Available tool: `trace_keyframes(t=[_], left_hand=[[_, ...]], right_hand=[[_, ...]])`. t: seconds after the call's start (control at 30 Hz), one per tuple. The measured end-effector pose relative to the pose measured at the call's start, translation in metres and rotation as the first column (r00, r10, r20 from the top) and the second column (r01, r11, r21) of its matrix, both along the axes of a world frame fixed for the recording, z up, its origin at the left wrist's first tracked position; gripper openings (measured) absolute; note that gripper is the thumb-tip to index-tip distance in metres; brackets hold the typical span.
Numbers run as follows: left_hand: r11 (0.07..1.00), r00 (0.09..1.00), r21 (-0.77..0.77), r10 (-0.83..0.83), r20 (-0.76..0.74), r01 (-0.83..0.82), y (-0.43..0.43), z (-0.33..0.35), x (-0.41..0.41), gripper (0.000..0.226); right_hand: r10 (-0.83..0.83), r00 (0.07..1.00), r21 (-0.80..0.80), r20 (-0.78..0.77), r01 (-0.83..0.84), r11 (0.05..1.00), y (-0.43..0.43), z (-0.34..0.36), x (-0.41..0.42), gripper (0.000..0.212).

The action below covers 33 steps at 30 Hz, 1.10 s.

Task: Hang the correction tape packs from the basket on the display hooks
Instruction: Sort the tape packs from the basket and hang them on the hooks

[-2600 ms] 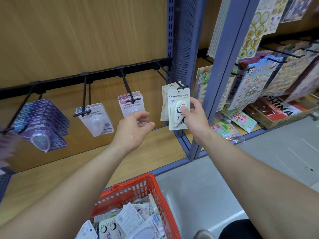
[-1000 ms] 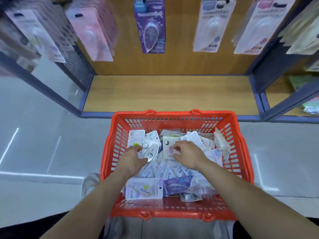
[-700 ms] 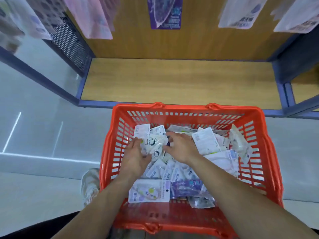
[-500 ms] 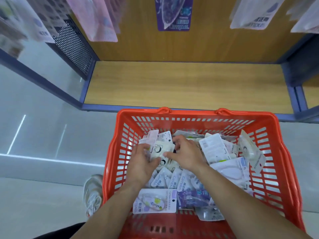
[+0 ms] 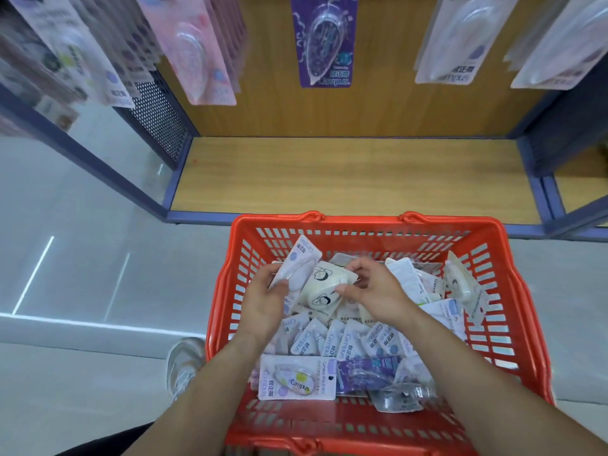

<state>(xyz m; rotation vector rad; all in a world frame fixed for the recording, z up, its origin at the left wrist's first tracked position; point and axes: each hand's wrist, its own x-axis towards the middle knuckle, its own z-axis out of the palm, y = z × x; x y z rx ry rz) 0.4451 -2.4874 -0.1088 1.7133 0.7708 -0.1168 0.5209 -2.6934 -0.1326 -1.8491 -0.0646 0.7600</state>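
Observation:
A red basket (image 5: pixel 513 317) on the floor holds several correction tape packs. Both hands are inside it near the far left corner. My left hand (image 5: pixel 263 301) grips a lilac pack (image 5: pixel 301 261) that tilts up against the basket's left wall. My right hand (image 5: pixel 371 291) pinches a cream pack with cartoon faces (image 5: pixel 324 286) by its right edge, lifted a little above the pile. A white Campus pack (image 5: pixel 296 378) and a purple pack (image 5: pixel 365 373) lie flat at the near side.
Packs hang from hooks above: a pink one (image 5: pixel 197 51), a purple one (image 5: pixel 324 37), white ones (image 5: pixel 467 37) to the right. A wooden shelf base (image 5: pixel 345 179) lies behind the basket, with a perforated blue side panel (image 5: pixel 158 116). My shoe (image 5: pixel 184 363) stands left of the basket.
I turned from the hooks down to the basket. Both hands dug into the pile; the left one took the lilac pack and the right one lifted the cream pack.

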Motion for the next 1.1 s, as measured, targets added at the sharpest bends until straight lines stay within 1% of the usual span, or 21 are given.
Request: trace_keyframes(t=[0.07, 0.13, 0.23, 0.33, 0.4, 0.47, 0.53, 0.6, 0.67, 0.7, 0.73, 0.77, 0.8, 0.87, 0.9, 0.93, 0.97, 1.0, 1.03, 1.07, 1.1], left_hand=[[0.997, 0.999, -0.066, 0.048, 0.005, -0.048, -0.001, 0.009, 0.002, 0.026], [0.993, 0.998, -0.1, 0.064, 0.012, -0.062, -0.002, 0.016, 0.003, 0.025], [0.992, 0.999, -0.111, 0.053, 0.011, -0.052, -0.007, 0.024, 0.004, 0.022], [0.991, 0.999, -0.128, 0.046, 0.0, -0.046, -0.014, 0.029, 0.006, 0.023], [0.983, 1.0, -0.182, 0.027, 0.006, -0.026, -0.022, 0.035, 0.006, 0.018], [0.977, 0.998, -0.203, -0.055, 0.018, 0.058, -0.028, 0.034, 0.005, 0.007], [0.973, 0.991, -0.193, -0.131, -0.004, 0.127, -0.034, 0.031, 0.003, 0.029], [0.975, 0.983, -0.142, -0.18, -0.039, 0.173, -0.038, 0.027, 0.004, 0.039], [0.962, 0.967, -0.135, -0.248, -0.054, 0.239, -0.041, 0.022, 0.005, 0.039], [0.95, 0.958, -0.151, -0.283, -0.052, 0.273, -0.042, 0.021, 0.005, 0.039], [0.937, 0.946, -0.164, -0.322, -0.05, 0.31, -0.043, 0.019, 0.006, 0.04], [0.92, 0.93, -0.185, -0.362, -0.056, 0.347, -0.046, 0.018, 0.006, 0.041], [0.901, 0.913, -0.198, -0.404, -0.063, 0.385, -0.046, 0.015, 0.007, 0.042], [0.893, 0.903, -0.207, -0.422, -0.079, 0.399, -0.043, 0.005, 0.009, 0.042], [0.914, 0.921, -0.188, -0.38, -0.085, 0.36, -0.039, -0.001, 0.01, 0.039], [0.94, 0.94, -0.13, -0.328, -0.097, 0.315, -0.031, -0.009, 0.013, 0.036], [0.957, 0.949, -0.037, -0.291, -0.118, 0.289, -0.022, -0.016, 0.015, 0.033], [0.948, 0.946, 0.101, -0.286, -0.153, 0.303, -0.013, -0.021, 0.018, 0.03], [0.908, 0.932, 0.237, -0.301, -0.202, 0.345, -0.004, -0.028, 0.021, 0.032], [0.856, 0.913, 0.334, -0.327, -0.245, 0.396, 0.004, -0.034, 0.025, 0.039], [0.814, 0.894, 0.379, -0.354, -0.274, 0.439, 0.01, -0.04, 0.029, 0.05]], right_hand=[[-0.028, 1.0, 0.049, 0.006, 0.028, 0.998, -0.004, 0.012, 0.002, 0.023], [-0.045, 0.999, 0.096, 0.006, 0.044, 0.994, -0.008, 0.023, 0.004, 0.023], [-0.052, 0.997, 0.155, -0.056, 0.06, 0.986, -0.017, 0.035, 0.008, 0.02], [-0.095, 0.991, 0.172, -0.099, 0.111, 0.979, -0.022, 0.038, 0.008, 0.017], [-0.168, 0.98, 0.18, -0.11, 0.186, 0.966, -0.022, 0.039, 0.005, 0.016], [-0.217, 0.966, 0.192, -0.142, 0.242, 0.951, -0.02, 0.038, 0.001, 0.019], [-0.217, 0.966, 0.176, -0.141, 0.24, 0.955, -0.018, 0.036, -0.002, 0.023], [-0.168, 0.985, 0.086, -0.051, 0.171, 0.981, -0.021, 0.033, -0.002, 0.037], [-0.044, 0.999, 0.027, 0.015, 0.044, 0.999, -0.029, 0.028, 0.003, 0.065], [0.038, 0.999, 0.028, -0.001, -0.038, 0.999, -0.032, 0.027, 0.006, 0.077], [0.12, 0.992, 0.028, -0.034, -0.119, 0.992, -0.035, 0.028, 0.009, 0.083], [0.188, 0.98, 0.017, -0.057, -0.188, 0.982, -0.037, 0.025, 0.012, 0.082], [0.239, 0.969, -0.014, -0.066, -0.241, 0.971, -0.04, 0.025, 0.014, 0.077], [0.269, 0.962, -0.102, -0.057, -0.273, 0.957, -0.048, 0.019, 0.017, 0.063], [0.251, 0.967, -0.129, -0.043, -0.255, 0.958, -0.052, 0.015, 0.017, 0.057], [0.212, 0.976, -0.138, -0.039, -0.215, 0.967, -0.057, 0.01, 0.016, 0.053], [0.155, 0.987, -0.13, -0.037, -0.159, 0.979, -0.061, 0.005, 0.016, 0.05], [0.086, 0.996, -0.111, -0.031, -0.089, 0.99, -0.065, 0.002, 0.014, 0.047], [0.015, 0.999, -0.091, -0.031, -0.017, 0.996, -0.067, 0.0, 0.013, 0.044], [-0.05, 0.998, -0.074, -0.036, 0.048, 0.996, -0.068, -0.001, 0.011, 0.042], [-0.107, 0.993, -0.058, -0.041, 0.105, 0.993, -0.069, -0.005, 0.009, 0.041]])
